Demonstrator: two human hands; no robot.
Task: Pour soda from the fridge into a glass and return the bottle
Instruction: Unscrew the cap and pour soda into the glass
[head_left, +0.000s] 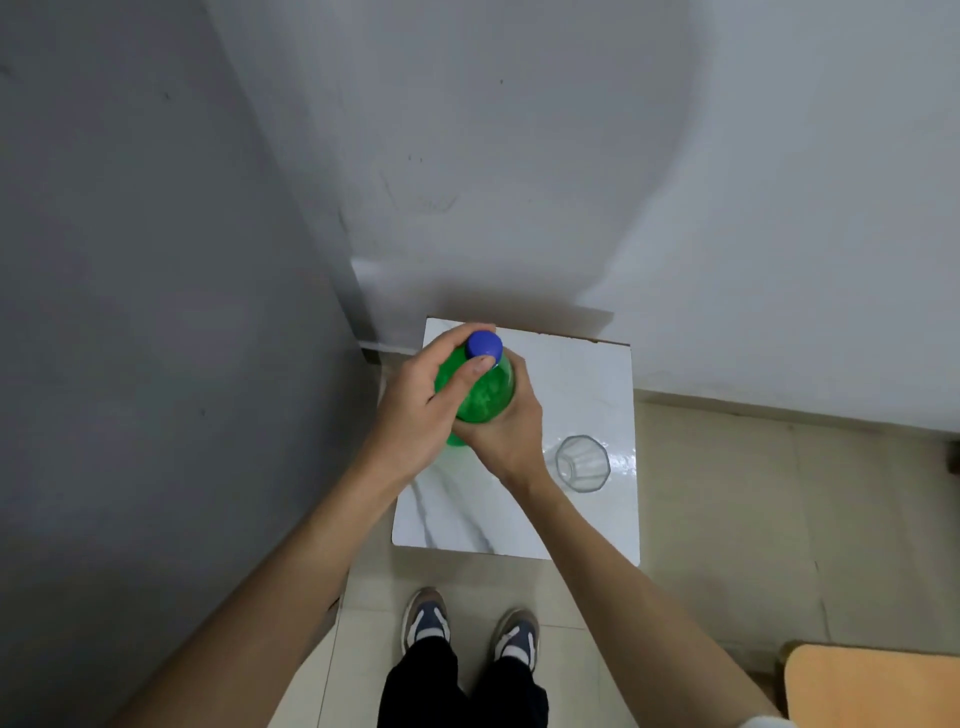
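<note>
Hands (415, 410) round capped green bottle (480, 397)

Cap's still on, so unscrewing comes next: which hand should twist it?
Left. The left hand already has thumb and fingers around the blue cap, while the right hand grips the green bottle, steadying it beside the glass.

Bare forearms; black trousers (462, 686); grey-and-navy sneakers (426, 618) with white socks; pale sleeve edge (763, 722) at right arm.

Plain home corner: grey walls (467, 130), tiled floor (779, 519).
</note>
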